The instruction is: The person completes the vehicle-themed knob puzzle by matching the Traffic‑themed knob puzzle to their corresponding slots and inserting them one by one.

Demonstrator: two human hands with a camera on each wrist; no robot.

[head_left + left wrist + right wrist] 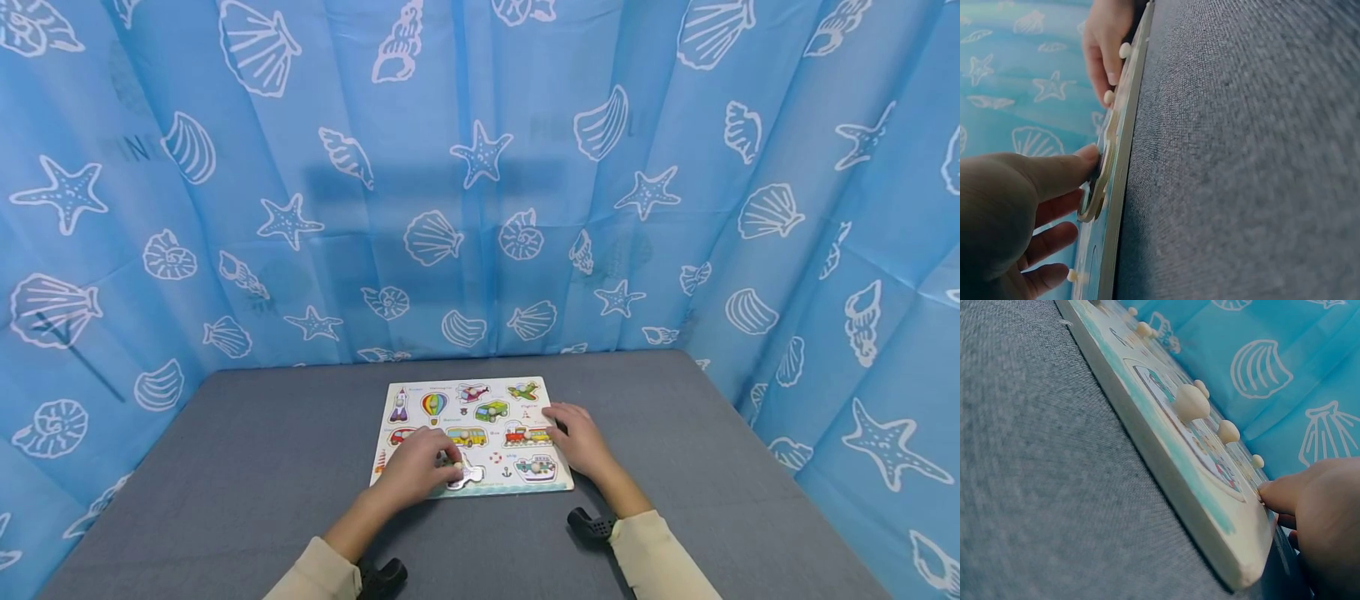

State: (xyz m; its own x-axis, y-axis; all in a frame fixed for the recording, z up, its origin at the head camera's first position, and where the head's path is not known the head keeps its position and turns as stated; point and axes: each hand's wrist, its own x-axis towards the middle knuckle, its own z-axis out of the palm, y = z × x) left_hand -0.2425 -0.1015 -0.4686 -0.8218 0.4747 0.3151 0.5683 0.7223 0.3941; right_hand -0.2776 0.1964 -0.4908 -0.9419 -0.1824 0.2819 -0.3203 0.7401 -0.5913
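Observation:
A wooden knob puzzle board lies on the grey table, with vehicle pictures and pegged pieces in it. At its front, my left hand pinches a pale, wavy-edged puzzle piece between thumb and fingers. In the left wrist view that puzzle piece stands slightly tilted against the board's surface; the fingers partly cover it. My right hand rests on the board's right edge, its thumb by the train piece. The ship piece with its round knob sits just in front of that hand.
Grey cloth covers the table. A blue curtain with white shells hangs behind and at the sides. Black wrist devices sit at both cuffs. Other pieces, such as the balloon and bus, lie in the board.

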